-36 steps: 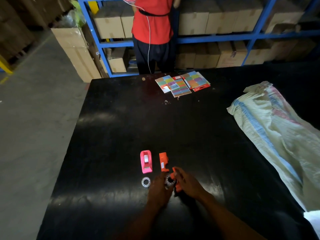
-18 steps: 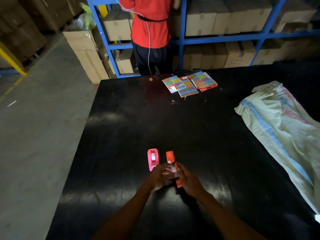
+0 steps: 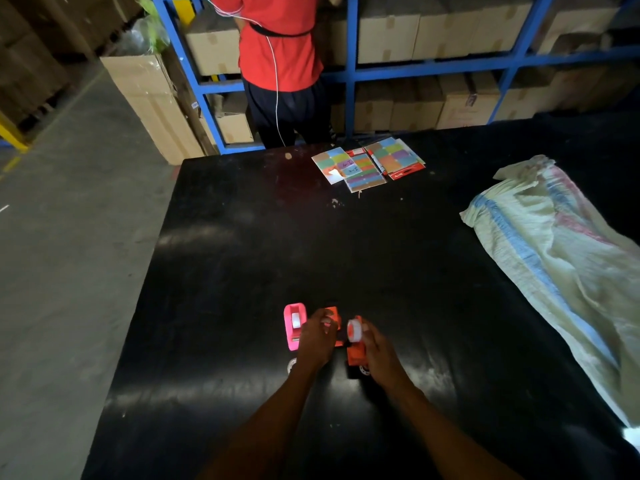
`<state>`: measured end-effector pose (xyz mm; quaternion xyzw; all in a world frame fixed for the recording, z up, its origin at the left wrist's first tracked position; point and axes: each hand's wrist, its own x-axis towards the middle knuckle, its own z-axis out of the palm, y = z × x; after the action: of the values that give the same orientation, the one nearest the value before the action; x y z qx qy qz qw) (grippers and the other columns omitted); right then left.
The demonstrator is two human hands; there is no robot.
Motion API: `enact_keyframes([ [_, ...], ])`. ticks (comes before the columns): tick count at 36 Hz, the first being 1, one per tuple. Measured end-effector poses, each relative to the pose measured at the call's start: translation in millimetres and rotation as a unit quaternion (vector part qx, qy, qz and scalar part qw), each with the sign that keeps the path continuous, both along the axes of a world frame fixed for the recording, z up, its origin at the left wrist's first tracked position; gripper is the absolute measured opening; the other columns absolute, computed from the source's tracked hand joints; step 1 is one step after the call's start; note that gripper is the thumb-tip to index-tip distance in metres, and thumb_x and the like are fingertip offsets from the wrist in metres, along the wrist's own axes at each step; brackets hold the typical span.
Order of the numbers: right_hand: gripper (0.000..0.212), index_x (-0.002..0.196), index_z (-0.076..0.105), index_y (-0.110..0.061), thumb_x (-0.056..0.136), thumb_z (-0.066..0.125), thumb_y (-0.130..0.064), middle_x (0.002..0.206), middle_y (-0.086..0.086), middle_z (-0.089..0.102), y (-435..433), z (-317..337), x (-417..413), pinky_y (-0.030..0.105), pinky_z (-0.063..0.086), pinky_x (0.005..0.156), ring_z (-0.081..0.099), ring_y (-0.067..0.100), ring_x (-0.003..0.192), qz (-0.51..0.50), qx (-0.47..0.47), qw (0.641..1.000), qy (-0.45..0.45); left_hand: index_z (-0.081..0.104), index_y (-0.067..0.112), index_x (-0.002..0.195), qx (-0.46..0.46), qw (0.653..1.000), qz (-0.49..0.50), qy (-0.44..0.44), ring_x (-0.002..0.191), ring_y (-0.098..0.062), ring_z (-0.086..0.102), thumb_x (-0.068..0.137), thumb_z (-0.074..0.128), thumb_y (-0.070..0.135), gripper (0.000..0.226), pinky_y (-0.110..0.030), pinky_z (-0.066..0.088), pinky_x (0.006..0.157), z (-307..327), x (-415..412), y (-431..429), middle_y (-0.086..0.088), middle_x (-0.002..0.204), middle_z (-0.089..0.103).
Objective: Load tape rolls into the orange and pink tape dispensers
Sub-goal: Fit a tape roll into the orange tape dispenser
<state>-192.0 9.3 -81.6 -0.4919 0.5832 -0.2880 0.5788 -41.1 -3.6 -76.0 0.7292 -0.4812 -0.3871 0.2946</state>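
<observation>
A pink tape dispenser (image 3: pixel 294 327) stands on the black table (image 3: pixel 311 244) with a white roll in it. Just right of it, my left hand (image 3: pixel 317 337) lies over an orange dispenser (image 3: pixel 333 315), fingers closed on its near end. My right hand (image 3: pixel 377 351) pinches a white tape roll (image 3: pixel 354 330) with an orange hub, held upright. Under that hand sits a second orange dispenser part (image 3: pixel 355 356). One loose clear roll (image 3: pixel 291 365) peeks out by my left wrist, another loose roll (image 3: pixel 364 368) below my right hand.
A woven sack (image 3: pixel 554 258) covers the table's right side. Packs of coloured sticky notes (image 3: pixel 367 162) lie at the far edge. A person in a red shirt (image 3: pixel 280 46) stands behind the table at blue shelving (image 3: pixel 349 71) full of cartons. The table's left edge drops to concrete floor.
My hands were together over the orange parts; they have now parted. The tape roll has passed into my right hand, and my left hand has moved onto the orange dispenser beside the pink one.
</observation>
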Motion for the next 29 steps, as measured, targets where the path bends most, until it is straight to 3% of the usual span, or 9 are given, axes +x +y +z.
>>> enact_keyframes([
  [3,0.038,0.140,0.047,-0.018,0.105,0.035,-0.027,0.133,-0.004,0.055,-3.5,-6.3,-1.6,0.026,0.036,0.108,0.051,0.009,0.124,-0.011,-0.005,1.000,0.005,0.062,0.008,0.103,0.029,0.996,-0.033,-0.079,0.096,-0.027,0.064,0.089,0.059,0.020,0.019,-0.036,0.052,0.085,-17.0,-0.5,-9.0,-0.010,0.103,0.064],
  [7,0.041,0.140,0.047,-0.022,0.104,0.037,-0.036,0.139,-0.004,0.054,-6.3,-15.9,-4.3,0.032,0.033,0.114,0.048,0.007,0.128,-0.013,-0.005,1.000,0.025,0.049,0.010,0.129,0.067,0.973,-0.067,-0.210,0.116,-0.031,0.053,0.089,0.059,0.022,0.043,-0.041,0.047,0.100,-19.2,-5.5,-15.8,-0.013,0.131,0.047],
  [12,0.040,0.139,0.048,-0.022,0.103,0.038,-0.037,0.138,-0.006,0.054,-16.1,-18.4,-13.2,0.026,0.034,0.110,0.049,0.005,0.126,-0.026,-0.004,0.999,0.032,0.041,0.018,0.134,0.128,0.955,-0.089,-0.254,0.122,-0.034,0.048,0.088,0.062,0.024,0.051,-0.046,0.049,0.098,-31.8,-5.4,-27.0,-0.015,0.137,0.039],
  [15,0.041,0.136,0.052,-0.028,0.101,0.040,-0.045,0.134,-0.007,0.059,-22.4,-19.7,-21.6,0.031,0.039,0.109,0.055,0.006,0.121,-0.030,-0.002,0.999,0.036,0.042,0.016,0.134,0.116,0.957,-0.090,-0.250,0.119,-0.034,0.051,0.089,0.062,0.020,0.050,-0.042,0.049,0.097,-34.9,-9.7,-32.4,-0.017,0.133,0.043],
  [18,0.046,0.140,0.049,-0.025,0.101,0.038,-0.046,0.134,-0.008,0.056,-31.5,-17.0,-33.5,0.029,0.037,0.109,0.052,0.004,0.123,-0.030,-0.009,0.998,0.047,0.048,0.011,0.127,0.079,0.983,-0.047,-0.159,0.111,-0.035,0.058,0.087,0.064,0.020,0.044,-0.040,0.049,0.091,-38.1,-19.9,-41.5,-0.017,0.122,0.057],
  [21,0.043,0.142,0.046,-0.025,0.103,0.038,-0.042,0.132,-0.010,0.054,-41.3,-16.5,-45.0,0.026,0.036,0.107,0.050,0.005,0.123,-0.042,-0.010,0.997,0.066,0.053,0.014,0.101,0.042,0.999,-0.014,0.014,0.078,-0.021,0.066,0.084,0.071,0.020,0.025,-0.025,0.055,0.057,-30.4,-33.3,-48.9,-0.013,0.098,0.066],
  [22,0.042,0.141,0.047,-0.028,0.103,0.038,-0.042,0.130,-0.010,0.055,-43.8,-18.0,-48.1,0.025,0.038,0.105,0.052,0.005,0.120,-0.045,-0.012,0.996,0.075,0.053,0.015,0.097,0.041,0.996,-0.011,0.085,0.075,-0.017,0.065,0.083,0.073,0.017,0.024,-0.018,0.054,0.052,-27.4,-37.5,-49.8,-0.011,0.097,0.065],
  [26,0.040,0.134,0.050,-0.037,0.102,0.031,-0.051,0.118,-0.002,0.068,-52.5,-25.0,-53.7,0.037,0.048,0.098,0.063,0.011,0.108,-0.050,-0.010,0.993,0.102,0.059,0.020,0.097,0.098,0.949,-0.020,0.300,0.089,-0.023,0.071,0.082,0.074,0.016,0.021,-0.039,0.059,0.076,-18.1,-42.4,-51.2,-0.007,0.101,0.070],
  [29,0.045,0.139,0.045,-0.034,0.101,0.029,-0.052,0.128,-0.002,0.061,-54.3,-26.0,-53.4,0.040,0.044,0.103,0.058,0.015,0.116,-0.044,-0.010,0.993,0.105,0.059,0.016,0.104,0.124,0.924,-0.029,0.362,0.092,-0.023,0.072,0.084,0.072,0.012,0.024,-0.044,0.059,0.085,-11.1,-40.2,-48.7,-0.004,0.102,0.073],
])
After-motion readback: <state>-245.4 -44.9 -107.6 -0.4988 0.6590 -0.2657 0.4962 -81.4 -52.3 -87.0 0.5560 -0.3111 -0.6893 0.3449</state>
